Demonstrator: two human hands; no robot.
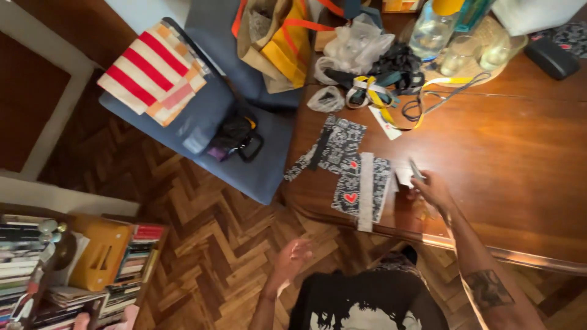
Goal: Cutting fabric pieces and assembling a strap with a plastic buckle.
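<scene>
My right hand (433,190) rests on the wooden desk (520,165) near its front edge, its grip closed round a slim grey tool (416,168) that sticks up and away from my fingers; it is too blurred for me to tell what kind of tool it is. Just beside that hand, to its left, lies a small white scrap (403,176). Next to the scrap is a piece of black-and-white patterned fabric with red hearts (351,192), and a pale grey strip (366,189) lies across it, running from the far side down to the desk's front edge. A second piece of the same patterned fabric (339,143) lies a little further back and to the left, with a dark strip on it.

My left hand (293,255) is off the desk, out over the herringbone wood floor (208,232), with the fingers loosely curled and open, holding nothing.

At the back of the desk sit a yellow measuring tape (397,101) tangled with dark straps, crumpled clear plastic bags (354,46), a plastic bottle (431,27) and drinking glasses (458,55). A blue chair (244,159) left of the desk carries a red-and-white striped cloth (150,67) and a small black bag (235,134). A bookshelf (79,269) stands at the lower left.
</scene>
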